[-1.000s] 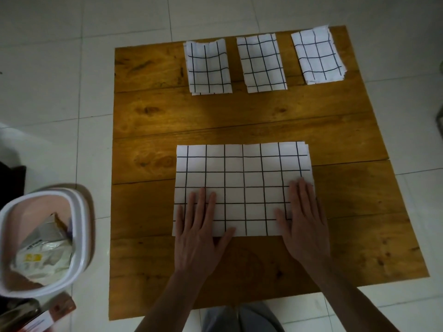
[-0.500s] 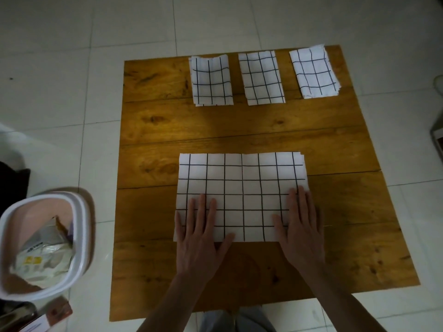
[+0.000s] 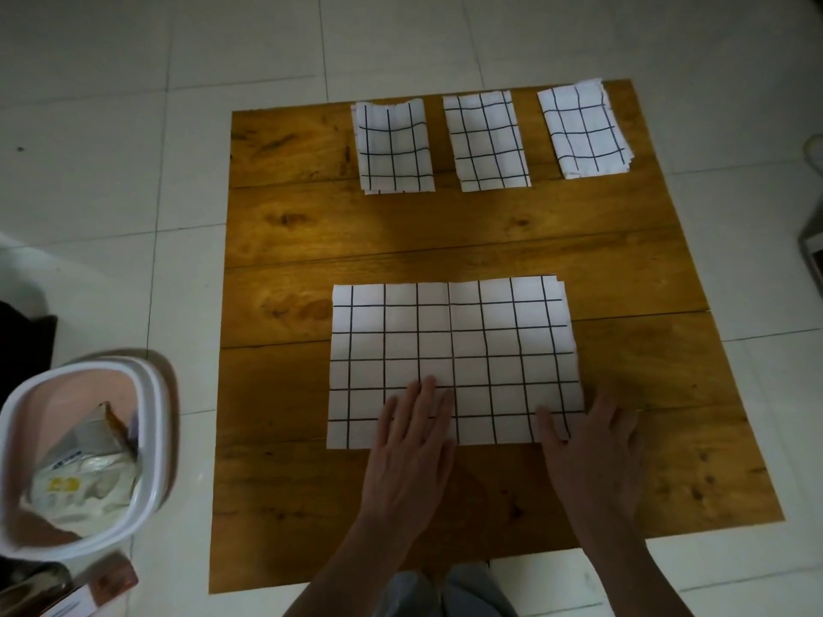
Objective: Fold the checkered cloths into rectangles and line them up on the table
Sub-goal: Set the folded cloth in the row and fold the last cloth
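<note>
A large white cloth with a black grid (image 3: 450, 345), folded into a wide rectangle, lies flat on the near half of the wooden table (image 3: 445, 233). My left hand (image 3: 407, 452) lies flat on the cloth's near edge around its middle, fingers spread. My right hand (image 3: 594, 447) covers the near right corner. Its thumb lies on the cloth and its fingers rest just past the right edge. Three small folded checkered cloths sit in a row along the far edge: left (image 3: 394, 146), middle (image 3: 487, 140) and right (image 3: 583, 129).
A white and pink bin (image 3: 147, 438) holding crumpled packaging stands on the tiled floor left of the table. A small box (image 3: 102, 590) lies below it. My knees show under the table's near edge. Some dark object is at the right border.
My left hand has slid right towards the middle of the cloth's near edge. My right hand has drawn back to the near right corner. The camera has shifted a little.
</note>
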`<state>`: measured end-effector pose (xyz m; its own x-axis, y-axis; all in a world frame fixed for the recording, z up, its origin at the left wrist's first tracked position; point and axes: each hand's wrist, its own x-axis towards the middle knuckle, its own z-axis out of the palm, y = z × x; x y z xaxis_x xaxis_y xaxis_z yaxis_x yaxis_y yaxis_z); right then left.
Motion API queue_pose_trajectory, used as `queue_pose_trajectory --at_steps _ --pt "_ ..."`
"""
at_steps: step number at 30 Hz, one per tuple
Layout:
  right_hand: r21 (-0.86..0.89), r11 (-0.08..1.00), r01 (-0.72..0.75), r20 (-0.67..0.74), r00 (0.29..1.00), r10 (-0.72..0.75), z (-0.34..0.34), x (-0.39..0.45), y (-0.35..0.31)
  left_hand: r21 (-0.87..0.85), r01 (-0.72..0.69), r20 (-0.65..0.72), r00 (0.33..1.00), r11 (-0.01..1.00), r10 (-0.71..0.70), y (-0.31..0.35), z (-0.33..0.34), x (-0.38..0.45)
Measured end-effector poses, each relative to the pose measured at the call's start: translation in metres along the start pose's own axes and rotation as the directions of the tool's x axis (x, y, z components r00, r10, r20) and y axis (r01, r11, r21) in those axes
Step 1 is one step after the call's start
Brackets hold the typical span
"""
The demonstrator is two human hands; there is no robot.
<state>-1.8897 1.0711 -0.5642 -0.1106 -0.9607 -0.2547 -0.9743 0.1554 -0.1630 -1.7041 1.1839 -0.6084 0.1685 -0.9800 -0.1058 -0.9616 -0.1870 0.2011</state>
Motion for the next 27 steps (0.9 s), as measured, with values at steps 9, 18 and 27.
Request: queue_pose_trajectory --at_steps 9,18,27 --pt "0.255 0.956 -0.147 0.176 0.979 0.104 -0.011 0.018 -0.004 -0.024 0.027 0.037 0.999 0.999 -0.026 0.003 0.002 -0.001" --pt "0.558 0.824 0.099 -0.053 0.995 -0.084 -0.02 -0.009 -0.024 -0.057 0.058 0.078 0.996 0.997 -0.053 0.007 0.0 -0.002" --pt "0.571 0.727 0.382 -0.314 0.92 -0.236 -0.018 -0.058 -0.071 -0.202 0.177 -0.016 0.983 0.963 -0.184 0.002 -0.018 -0.009"
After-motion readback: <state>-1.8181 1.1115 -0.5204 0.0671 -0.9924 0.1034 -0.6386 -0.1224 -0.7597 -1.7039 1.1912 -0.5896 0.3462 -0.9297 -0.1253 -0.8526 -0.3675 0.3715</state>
